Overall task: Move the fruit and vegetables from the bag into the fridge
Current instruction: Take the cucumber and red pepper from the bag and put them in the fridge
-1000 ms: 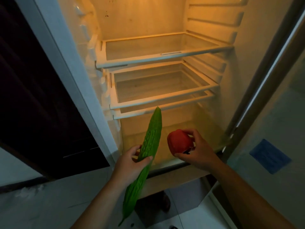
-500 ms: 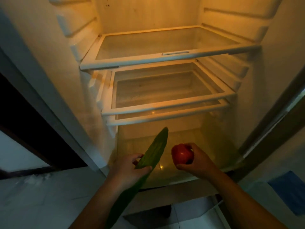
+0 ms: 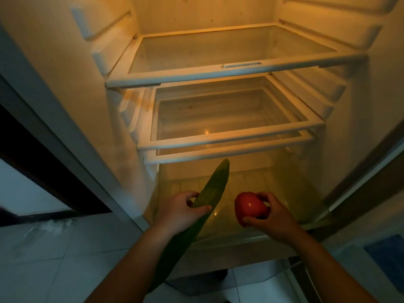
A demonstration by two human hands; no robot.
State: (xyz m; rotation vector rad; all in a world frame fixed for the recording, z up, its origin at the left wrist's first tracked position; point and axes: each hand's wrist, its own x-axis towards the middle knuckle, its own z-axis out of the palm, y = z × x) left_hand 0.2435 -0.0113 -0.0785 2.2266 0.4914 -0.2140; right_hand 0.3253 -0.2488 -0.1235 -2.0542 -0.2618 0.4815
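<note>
The fridge [image 3: 122, 119] stands open before me, lit yellow inside. My left hand [image 3: 177, 212] grips a long green bitter gourd [image 3: 213, 189] around its middle; the tip points up and into the bottom compartment [image 3: 273, 184], the tail hangs below my wrist. My right hand [image 3: 272, 217] holds a red tomato [image 3: 249, 207] just over the front lip of the same compartment. Both hands are at the fridge's lower opening. The bag is out of sight.
Above the bottom compartment sit a top glass shelf [image 3: 218, 72] and two lower shelves [image 3: 229, 139], all bare. The fridge door [image 3: 371, 215] stands open on the right with a blue patch [image 3: 387, 252]. A dark doorway [image 3: 32, 171] and tiled floor [image 3: 54, 259] lie left.
My view has come closer to the fridge and dipped lower. Both hands have advanced with the gourd and tomato to the edge of the bottom compartment.
</note>
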